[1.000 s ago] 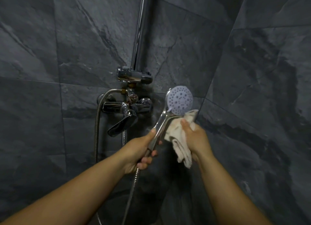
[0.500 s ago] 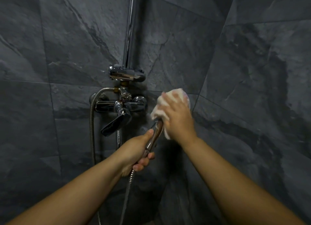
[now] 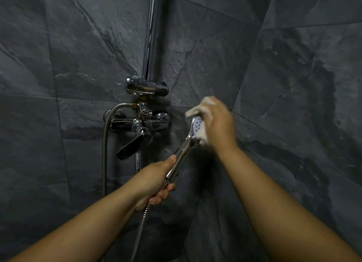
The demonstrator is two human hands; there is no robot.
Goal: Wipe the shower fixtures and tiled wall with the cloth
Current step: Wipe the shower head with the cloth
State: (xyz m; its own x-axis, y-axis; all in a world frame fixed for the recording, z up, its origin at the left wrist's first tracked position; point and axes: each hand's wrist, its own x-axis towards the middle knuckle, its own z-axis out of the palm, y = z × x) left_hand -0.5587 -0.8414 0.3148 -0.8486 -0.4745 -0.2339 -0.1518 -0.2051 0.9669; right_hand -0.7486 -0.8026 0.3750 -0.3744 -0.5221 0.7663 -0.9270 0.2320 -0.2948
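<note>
My left hand [image 3: 156, 180] grips the chrome handle of the hand shower [image 3: 181, 159], which points up and to the right. Its round pale spray face [image 3: 197, 127] shows only partly. My right hand [image 3: 219, 122] holds a white cloth [image 3: 195, 109] wrapped over the top and right side of the shower head; the hand is blurred by motion. The dark grey tiled wall [image 3: 88, 55] fills the view behind.
A chrome mixer tap with a lever handle [image 3: 137, 144] sits left of the hand shower. Above it a holder bracket [image 3: 147, 88] clamps a vertical chrome riser pipe [image 3: 151, 36]. A ribbed metal hose [image 3: 104, 154] loops down at the left. The two tiled walls meet in a corner at the right.
My right hand has carried the cloth up from beside the handle onto the shower head and now rubs over its top and right side. My left hand keeps its grip on the handle.
</note>
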